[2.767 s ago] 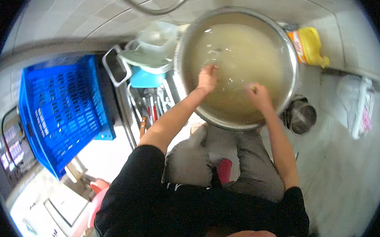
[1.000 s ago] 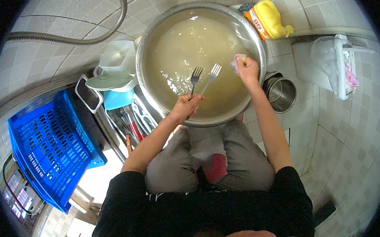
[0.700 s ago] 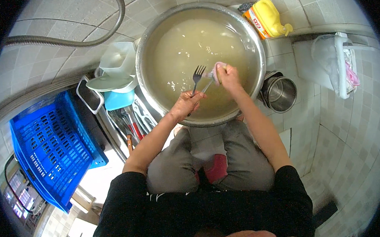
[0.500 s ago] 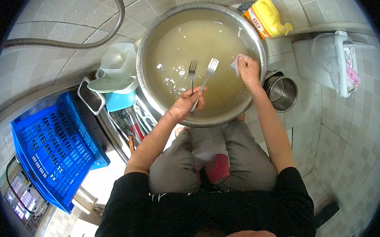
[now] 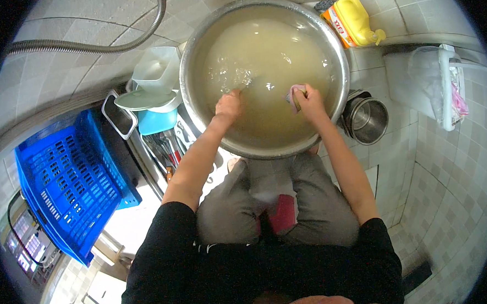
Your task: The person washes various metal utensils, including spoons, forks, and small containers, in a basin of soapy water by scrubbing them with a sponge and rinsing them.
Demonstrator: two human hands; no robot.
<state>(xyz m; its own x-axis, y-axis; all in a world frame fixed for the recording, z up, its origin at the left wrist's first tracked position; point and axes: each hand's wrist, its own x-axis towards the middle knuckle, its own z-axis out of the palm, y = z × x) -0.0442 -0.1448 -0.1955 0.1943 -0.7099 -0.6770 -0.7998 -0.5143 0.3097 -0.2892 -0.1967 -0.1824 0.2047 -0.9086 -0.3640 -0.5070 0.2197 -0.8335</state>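
A large round metal basin [image 5: 193, 119] of cloudy water stands in front of my knees. My left hand [image 5: 230, 106] is closed at the water's surface on the left side of the basin. Only a short dark glimpse of the forks [image 5: 244, 86] shows past its fingers; the rest is hidden under the murky water. Over the right part of the basin, my right hand [image 5: 309, 102] grips a pink scrubbing pad [image 5: 294, 97], folded between thumb and fingers just above the water.
A yellow detergent bottle [image 5: 354, 20] stands beyond the basin's right rim, with nested metal pots [image 5: 367, 120] nearer. Bowls and plates [image 5: 147, 97], a tray of utensils [image 5: 166, 145] and a blue plastic crate [image 5: 71, 183] are at left. A metal hose [image 5: 84, 47] hangs at upper left.
My left hand has moved away from me and dipped the two forks, held above the water before, into it. My right hand has come left and slightly nearer with the pink pad.
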